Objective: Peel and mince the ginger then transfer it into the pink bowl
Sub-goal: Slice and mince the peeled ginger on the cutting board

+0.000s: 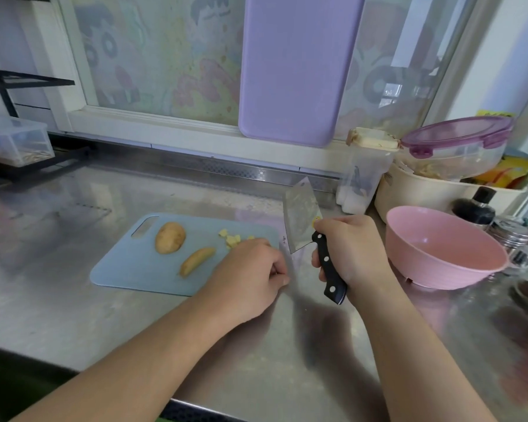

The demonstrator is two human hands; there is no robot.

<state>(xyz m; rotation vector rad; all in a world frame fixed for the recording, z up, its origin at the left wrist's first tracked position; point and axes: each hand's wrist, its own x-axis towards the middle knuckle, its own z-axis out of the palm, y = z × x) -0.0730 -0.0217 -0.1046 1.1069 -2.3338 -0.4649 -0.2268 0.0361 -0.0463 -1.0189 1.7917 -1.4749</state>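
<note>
A light blue cutting board (128, 263) lies on the steel counter. On it are a round brown ginger piece (170, 238), a narrow yellow-brown ginger strip (196, 261) and a small heap of chopped yellow ginger bits (233, 239). My left hand (250, 275) rests with curled fingers at the board's right edge, covering part of the bits; what it holds is hidden. My right hand (351, 254) grips the black handle of a cleaver (302, 214), blade raised and pointing away. The empty pink bowl (445, 254) stands right of the cleaver.
A lilac board (296, 68) leans on the window behind. At the right stand a clear jar (363, 175), a cream tub (424, 193) with a purple-lidded container (457, 144), a dark bottle (476, 205) and glass jars (518, 239). A black rack (19, 141) is at left.
</note>
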